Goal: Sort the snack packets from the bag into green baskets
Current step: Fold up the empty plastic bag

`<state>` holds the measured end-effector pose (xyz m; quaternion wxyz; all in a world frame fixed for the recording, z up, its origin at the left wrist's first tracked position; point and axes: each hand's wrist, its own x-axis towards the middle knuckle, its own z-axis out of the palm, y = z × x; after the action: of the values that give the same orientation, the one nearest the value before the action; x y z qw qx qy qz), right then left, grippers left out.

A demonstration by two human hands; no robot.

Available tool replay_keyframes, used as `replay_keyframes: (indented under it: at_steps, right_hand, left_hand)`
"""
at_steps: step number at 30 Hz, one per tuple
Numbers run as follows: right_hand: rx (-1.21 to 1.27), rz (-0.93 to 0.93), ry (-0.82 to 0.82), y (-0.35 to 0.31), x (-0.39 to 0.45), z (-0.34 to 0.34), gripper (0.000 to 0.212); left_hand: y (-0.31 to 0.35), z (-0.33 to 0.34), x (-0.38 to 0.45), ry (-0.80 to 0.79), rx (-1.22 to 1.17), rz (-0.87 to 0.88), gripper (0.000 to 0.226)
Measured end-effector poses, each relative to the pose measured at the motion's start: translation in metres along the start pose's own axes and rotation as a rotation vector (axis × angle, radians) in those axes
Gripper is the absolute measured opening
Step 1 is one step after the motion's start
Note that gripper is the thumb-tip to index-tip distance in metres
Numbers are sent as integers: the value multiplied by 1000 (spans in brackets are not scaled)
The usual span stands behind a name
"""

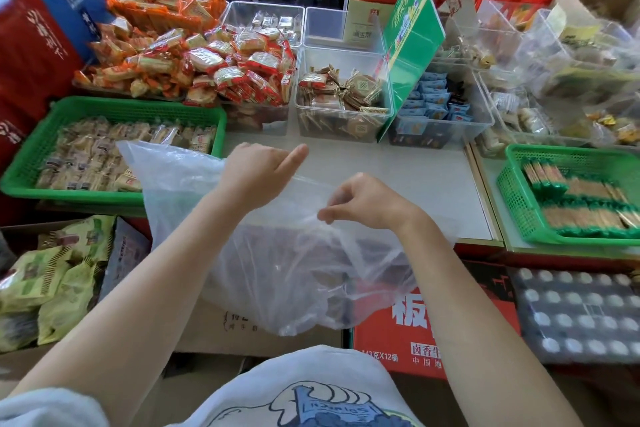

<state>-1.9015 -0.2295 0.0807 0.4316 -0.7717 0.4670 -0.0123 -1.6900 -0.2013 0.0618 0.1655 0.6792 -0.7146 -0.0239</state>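
Observation:
A large clear plastic bag [277,267] hangs over the counter's front edge, with dark snack packets dimly visible through it. My left hand [258,173] holds the bag's upper rim with curled fingers. My right hand [363,203] pinches a bunched fold of the bag's film. One green basket [31,152] at the left holds several pale wrapped snack packets [90,152]. A second green basket [516,204] at the right holds rows of green-and-tan stick packets [581,198].
Clear bins of wrapped sweets [341,97] and piles of orange and red packets [194,59] crowd the back of the counter [398,170]. A green sign [412,42] stands upright. Below the counter are a red carton [415,336], cardboard boxes and yellow-green packets [55,284].

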Motion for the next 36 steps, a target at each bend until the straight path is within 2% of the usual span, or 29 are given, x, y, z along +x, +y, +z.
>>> replay_keyframes:
  at_steps: [3, 6, 11, 15, 21, 25, 27, 29, 33, 36]
  right_hand:
    - [24, -32, 21, -11, 4, 8, 21]
    - [6, -33, 17, -11, 3, 6, 21]
    - [-120, 79, -59, 18, -9, -21, 14]
    - [-178, 169, -10, 41, -18, -40, 14]
    - [-136, 36, 63, 30, -11, -33, 15]
    - [-224, 177, -60, 40, -16, -36, 18]
    - [-264, 222, -139, 40, -21, -36, 28]
    - [-238, 176, -140, 32, -23, -35, 40]
    - [-36, -56, -38, 8, -10, -17, 38]
    - [79, -94, 55, 6, 1, -8, 48]
  left_hand:
    - [28, 4, 3, -66, 7, 66, 80]
    - [40, 8, 3, -71, 70, 17, 66]
    - [0, 9, -4, 46, 46, -100, 67]
    - [-26, 8, -9, 132, 46, -188, 66]
    - [-5, 13, 5, -41, 83, -134, 71]
    - [3, 15, 2, -58, 128, -94, 68]
    - [4, 15, -2, -72, 78, -56, 67]
    - [7, 15, -7, -76, -10, -2, 67]
    - [18, 15, -11, -78, -125, 62, 66]
    - [14, 14, -12, -30, -135, 84, 68]
